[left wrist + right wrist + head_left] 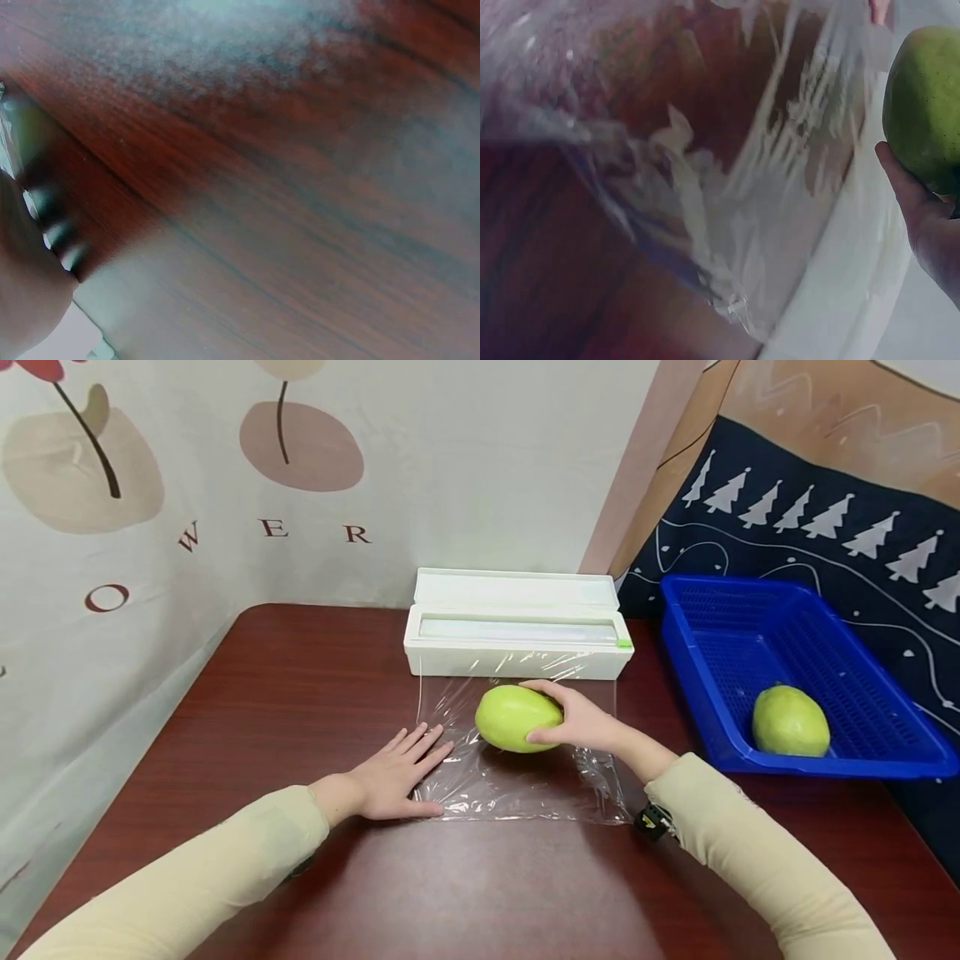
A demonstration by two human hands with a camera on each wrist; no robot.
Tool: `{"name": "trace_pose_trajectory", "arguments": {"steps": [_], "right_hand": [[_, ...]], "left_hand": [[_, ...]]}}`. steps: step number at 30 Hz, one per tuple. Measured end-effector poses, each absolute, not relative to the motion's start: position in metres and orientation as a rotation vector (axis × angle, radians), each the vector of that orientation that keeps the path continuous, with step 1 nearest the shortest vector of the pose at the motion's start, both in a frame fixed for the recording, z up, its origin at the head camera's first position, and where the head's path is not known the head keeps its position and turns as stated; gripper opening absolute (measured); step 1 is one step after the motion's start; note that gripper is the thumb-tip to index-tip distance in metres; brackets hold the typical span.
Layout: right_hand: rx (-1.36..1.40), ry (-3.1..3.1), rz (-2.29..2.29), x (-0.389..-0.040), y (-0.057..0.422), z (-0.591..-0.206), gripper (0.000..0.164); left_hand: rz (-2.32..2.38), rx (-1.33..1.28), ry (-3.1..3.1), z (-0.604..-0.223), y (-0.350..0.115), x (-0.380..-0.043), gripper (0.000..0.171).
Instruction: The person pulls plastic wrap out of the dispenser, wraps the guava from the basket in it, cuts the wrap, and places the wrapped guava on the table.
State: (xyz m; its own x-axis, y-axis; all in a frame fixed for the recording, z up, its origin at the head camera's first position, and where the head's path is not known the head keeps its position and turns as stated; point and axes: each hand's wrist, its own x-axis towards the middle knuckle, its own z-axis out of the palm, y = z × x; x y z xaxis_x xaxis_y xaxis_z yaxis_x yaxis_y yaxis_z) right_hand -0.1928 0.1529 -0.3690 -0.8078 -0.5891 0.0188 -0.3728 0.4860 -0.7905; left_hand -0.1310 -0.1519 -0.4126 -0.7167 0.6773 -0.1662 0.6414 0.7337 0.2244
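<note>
grasping the green fruit (516, 718) in the right hand (576, 720) over the cling film (517, 802), touching its left edge with the flat left hand (393, 779); best to press there and lower evenly. note the open white box (487, 647) trailing film at the table's (315, 685) back edge, and, by the right edge, the blue basket (750, 647) holding another fruit (791, 722).

you have room over the tabletop (480, 893) between your sleeves (765, 860), but beyond the film (532, 797) the white box (517, 662) blocks you.
</note>
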Motion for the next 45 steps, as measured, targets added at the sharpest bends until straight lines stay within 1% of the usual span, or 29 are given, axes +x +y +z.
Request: {"name": "trace_pose_trajectory", "arguments": {"steps": [11,21,31,45], "right_hand": [[-0.851,2.419,-1.156,-0.19,0.146,-0.386,0.074],[-0.846,2.411,-1.166,-0.191,0.15,-0.389,0.086],[-0.918,2.401,-1.172,-0.192,0.152,-0.391,0.083],[-0.867,2.265,-1.276,-0.191,0.155,-0.393,0.083]], "left_hand": [[0.213,1.069,2.698,-0.414,-0.151,-0.131,0.087],[0.199,1.052,2.69,-0.414,-0.152,-0.132,0.087],[0.173,1.058,2.689,-0.414,-0.156,-0.133,0.093],[0.187,1.095,2.688,-0.415,-0.158,-0.132,0.096]]}}
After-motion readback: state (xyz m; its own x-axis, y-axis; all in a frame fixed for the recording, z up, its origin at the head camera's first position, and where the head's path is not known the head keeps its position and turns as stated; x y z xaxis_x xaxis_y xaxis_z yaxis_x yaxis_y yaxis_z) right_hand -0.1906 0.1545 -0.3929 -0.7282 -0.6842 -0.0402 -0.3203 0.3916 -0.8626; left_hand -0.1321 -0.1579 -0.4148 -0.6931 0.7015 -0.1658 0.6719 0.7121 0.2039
